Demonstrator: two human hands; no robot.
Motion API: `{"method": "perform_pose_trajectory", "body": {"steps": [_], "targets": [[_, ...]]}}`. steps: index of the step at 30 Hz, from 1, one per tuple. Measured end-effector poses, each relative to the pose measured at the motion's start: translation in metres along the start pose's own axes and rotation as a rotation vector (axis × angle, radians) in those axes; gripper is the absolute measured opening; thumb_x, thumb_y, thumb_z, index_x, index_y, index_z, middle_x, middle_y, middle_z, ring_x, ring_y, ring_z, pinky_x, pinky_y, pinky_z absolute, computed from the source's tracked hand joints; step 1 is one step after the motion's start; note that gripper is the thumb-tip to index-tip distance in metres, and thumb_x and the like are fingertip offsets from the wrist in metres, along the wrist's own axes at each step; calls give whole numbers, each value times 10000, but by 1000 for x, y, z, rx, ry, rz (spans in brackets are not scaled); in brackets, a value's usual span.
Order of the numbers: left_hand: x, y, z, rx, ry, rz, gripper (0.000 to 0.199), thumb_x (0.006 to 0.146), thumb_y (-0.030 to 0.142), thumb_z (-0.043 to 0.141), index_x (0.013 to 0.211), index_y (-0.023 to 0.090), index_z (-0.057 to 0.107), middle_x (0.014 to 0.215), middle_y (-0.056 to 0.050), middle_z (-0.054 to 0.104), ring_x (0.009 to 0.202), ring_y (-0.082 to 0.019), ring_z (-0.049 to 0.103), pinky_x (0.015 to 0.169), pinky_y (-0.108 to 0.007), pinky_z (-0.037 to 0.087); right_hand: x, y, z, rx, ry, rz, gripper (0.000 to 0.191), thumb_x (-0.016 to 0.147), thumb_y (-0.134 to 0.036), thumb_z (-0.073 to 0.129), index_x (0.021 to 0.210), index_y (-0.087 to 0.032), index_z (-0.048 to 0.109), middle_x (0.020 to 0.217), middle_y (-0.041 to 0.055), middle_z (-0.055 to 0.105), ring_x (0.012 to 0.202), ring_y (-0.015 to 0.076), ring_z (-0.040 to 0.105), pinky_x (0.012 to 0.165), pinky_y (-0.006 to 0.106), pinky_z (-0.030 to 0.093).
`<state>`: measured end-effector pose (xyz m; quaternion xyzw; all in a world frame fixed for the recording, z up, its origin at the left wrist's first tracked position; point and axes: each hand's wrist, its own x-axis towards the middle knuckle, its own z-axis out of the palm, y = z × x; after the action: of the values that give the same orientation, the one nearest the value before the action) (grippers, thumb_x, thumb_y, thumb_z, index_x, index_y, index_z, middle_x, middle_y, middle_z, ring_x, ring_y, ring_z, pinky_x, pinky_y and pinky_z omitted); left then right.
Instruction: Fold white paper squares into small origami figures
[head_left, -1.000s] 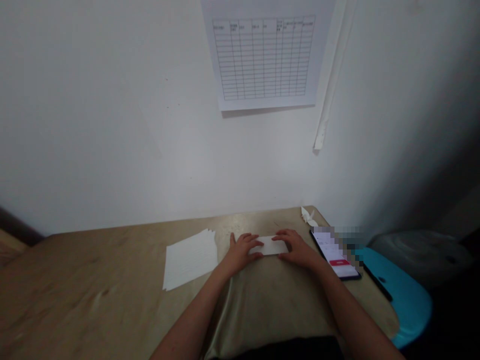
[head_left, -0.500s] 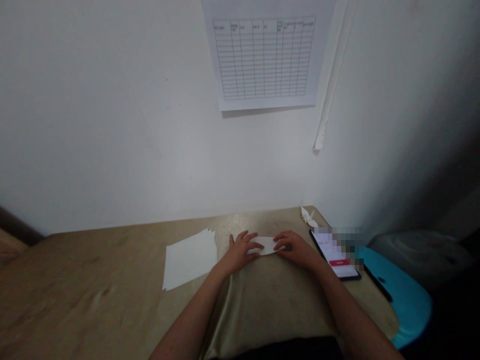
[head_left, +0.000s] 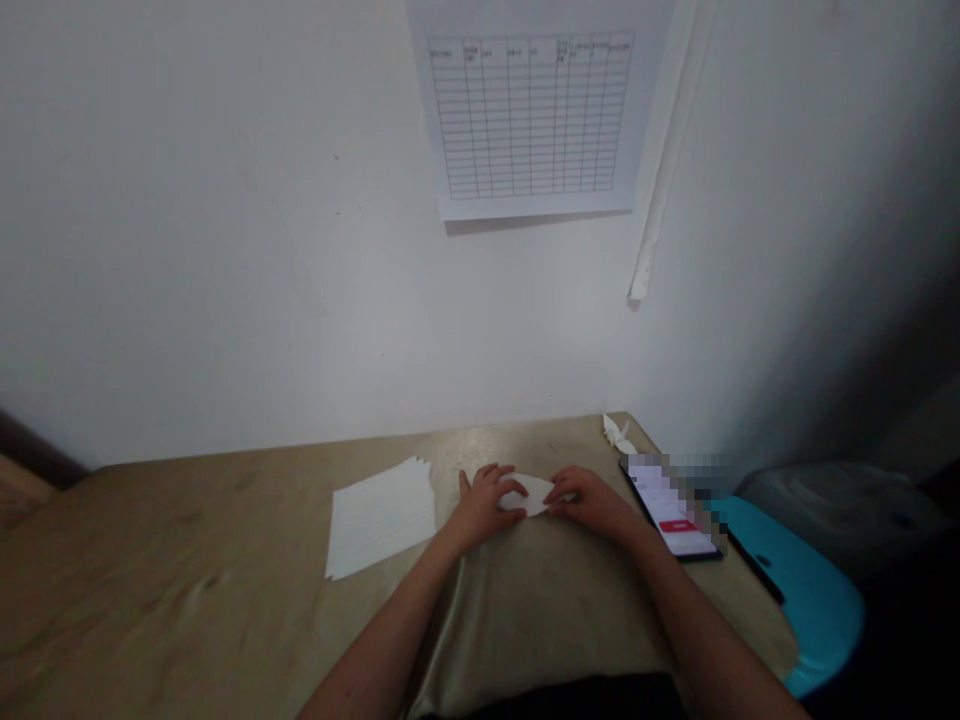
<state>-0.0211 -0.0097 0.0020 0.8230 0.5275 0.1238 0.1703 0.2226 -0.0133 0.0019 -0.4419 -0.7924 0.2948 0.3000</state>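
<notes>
A small white piece of paper lies on the brown-covered table between my two hands. My left hand rests on its left end, fingers spread, with the thumb at the lower edge. At the paper's right end, my right hand pinches the edge between thumb and fingers. The paper looks pointed toward the right; its folds are too faint to make out. A stack of white sheets lies on the table to the left of my left hand.
A tablet or phone with a lit screen lies right of my right hand, near the table's edge. Crumpled white paper sits behind it. A blue stool or chair stands beyond the edge. A printed grid sheet hangs on the wall.
My right fingers have shifted slightly left and down along the small paper's right end. The paper is angled differently, its right part lower. My left hand has barely moved.
</notes>
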Motion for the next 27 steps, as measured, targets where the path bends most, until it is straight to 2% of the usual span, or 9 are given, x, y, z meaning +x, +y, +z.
{"method": "perform_pose_trajectory", "body": {"steps": [4, 10, 18, 27], "targets": [[1, 0, 1, -11, 32, -10, 359, 759, 409, 758, 1102, 366, 660, 1448, -11, 528, 1383, -336, 374, 1081, -800, 70, 1, 5, -4, 16, 54, 49, 129, 787, -282, 710, 888, -235, 776, 992, 59, 720, 937, 201, 642, 873, 321, 485], [0, 1, 2, -16, 37, -10, 403, 727, 421, 776, 1107, 364, 654, 1407, -8, 555, 1347, -340, 392, 1086, -795, 57, 4, 8, -7, -110, 95, 77, 95, 816, -267, 680, 814, -197, 744, 855, 56, 722, 857, 204, 632, 817, 322, 466], [-3, 5, 0, -50, -3, 18, 433, 708, 401, 783, 1118, 380, 647, 1414, 9, 555, 1353, -336, 368, 1081, -800, 13, 9, 6, 5, -185, 132, 73, 73, 830, -251, 686, 845, -200, 737, 891, 54, 723, 939, 212, 607, 886, 332, 422], [-2, 6, 0, -42, -29, -7, 462, 706, 412, 774, 1147, 376, 638, 1436, -2, 532, 1369, -347, 346, 1089, -792, -13, 14, -2, 22, -399, 154, 205, 158, 894, -314, 607, 894, -224, 737, 1001, 68, 706, 1060, 237, 564, 976, 388, 336]]}}
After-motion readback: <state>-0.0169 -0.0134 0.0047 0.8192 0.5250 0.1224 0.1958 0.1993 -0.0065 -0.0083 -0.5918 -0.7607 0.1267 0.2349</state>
